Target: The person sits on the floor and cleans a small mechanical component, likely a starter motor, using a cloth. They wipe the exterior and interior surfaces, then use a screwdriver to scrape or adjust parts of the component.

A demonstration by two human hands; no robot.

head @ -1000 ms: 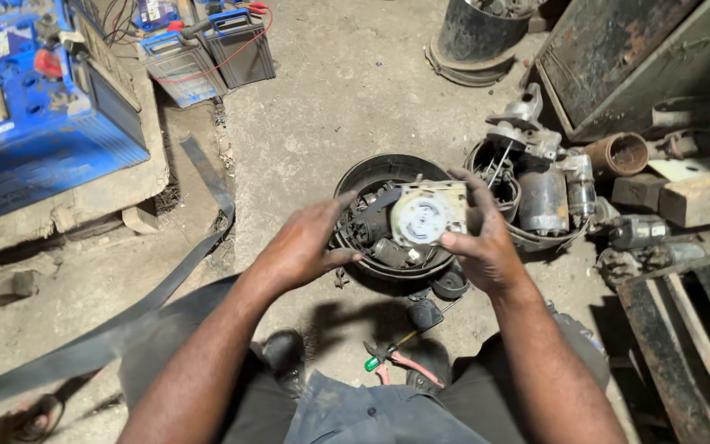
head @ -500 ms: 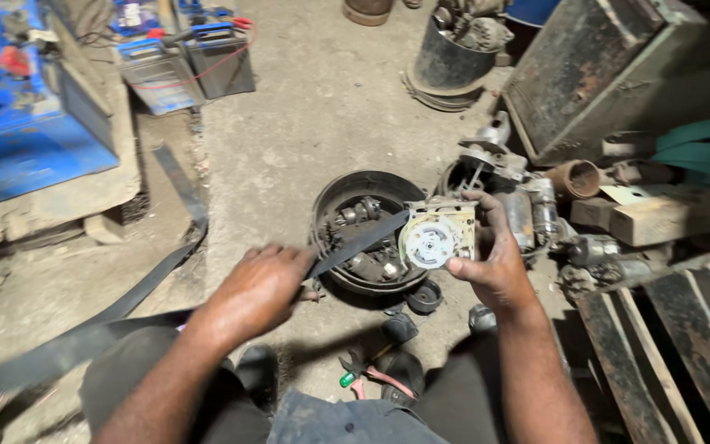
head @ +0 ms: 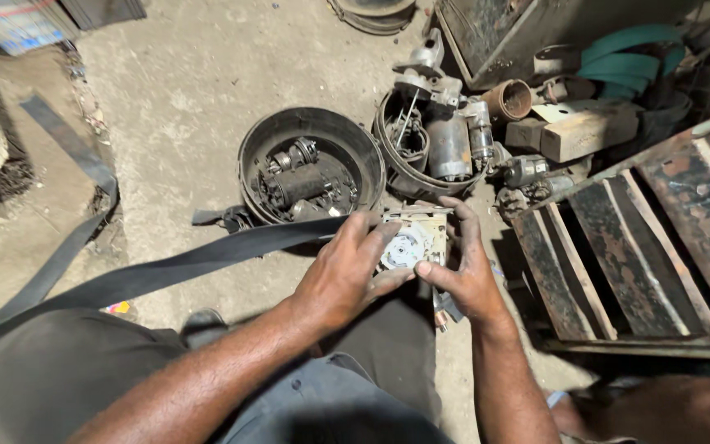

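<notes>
Dusty concrete floor [head: 182, 90] fills the upper left of the frame, cluttered toward the right with worn metal parts. Just below the centre, both hands hold a small pale mechanism [head: 411, 242] with a round whitish wheel on its face. The left hand [head: 347, 275] wraps over its left side, fingers curled across the top, and covers much of it. The right hand [head: 462, 271] grips its right edge, thumb pressed on the lower face; what lies beneath the palms is hidden.

A dark flat strap [head: 158, 275] runs from the left edge to the mechanism, its end lost under the left hand. Above the hands sits a round black tub [head: 250, 160] holding dark motor-like pieces, hard to tell apart. To its right a second tub [head: 388, 160] holds grey cylinders. A wooden block [head: 589, 131] lies at upper right, and rusty slats [head: 659, 238] are cut off by the right edge.
</notes>
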